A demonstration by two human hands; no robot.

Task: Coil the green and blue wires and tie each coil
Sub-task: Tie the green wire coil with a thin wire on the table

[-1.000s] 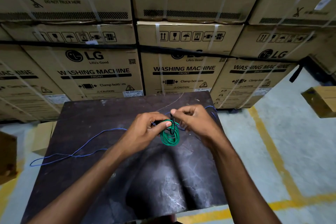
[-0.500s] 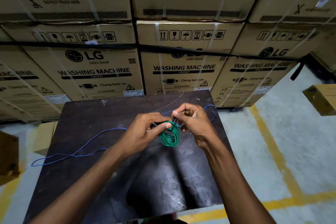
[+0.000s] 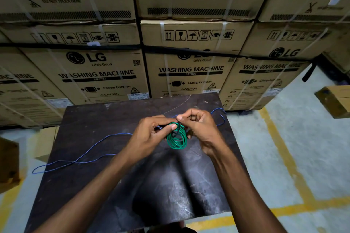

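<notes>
1. While stacked washing-machine cartons (image 3: 106, 73) fill the background, a dark worktop (image 3: 94, 185) stands on a grey floor (image 3: 303, 147) with yellow lines.
2. Above the worktop, the left hand (image 3: 149, 134) pinches a green wire coil (image 3: 177, 137); the right hand (image 3: 198, 126) pinches a black tie (image 3: 178, 127) at its top.
3. Uncoiled, a blue wire (image 3: 85, 157) trails leftward.
4. Since the previous frame, both hands sit slightly farther away.

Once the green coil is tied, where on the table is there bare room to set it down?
Bare top shows on the table near the front edge, between the forearms, and at the far left corner beyond the blue wire. It is crowded mid-table around both hands and the green coil.
</notes>
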